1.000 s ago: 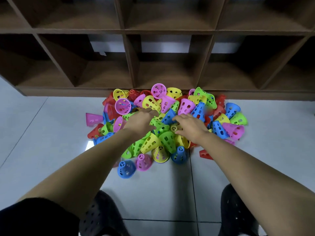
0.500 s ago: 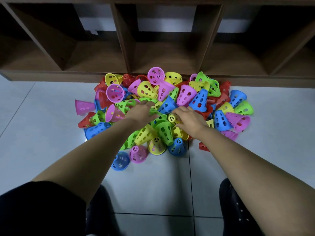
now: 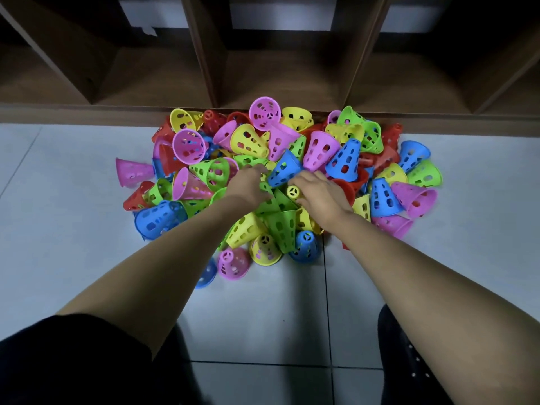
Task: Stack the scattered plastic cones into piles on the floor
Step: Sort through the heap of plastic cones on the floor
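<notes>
A heap of perforated plastic cones in pink, yellow, green, blue and red lies on the floor against the shelf base. My left hand (image 3: 248, 182) rests palm down in the middle of the heap, fingers curled over a green cone (image 3: 268, 201); its grip is hidden. My right hand (image 3: 320, 194) is beside it, thumb and fingers closed around a small yellow cone (image 3: 293, 191) whose tip pokes out. A blue cone (image 3: 285, 169) lies tilted just beyond both hands, touching the fingertips.
A dark wooden cubby shelf (image 3: 280, 68) stands right behind the heap. Grey floor tiles (image 3: 73, 229) spread left, right and in front. My black shoes (image 3: 409, 361) are at the bottom of the view. Loose cones, such as a pink one (image 3: 133, 172), lie at the edges.
My head has leaned in, so the heap looks larger and higher in view. Both hands stay in the heap's middle, a little deeper among the cones.
</notes>
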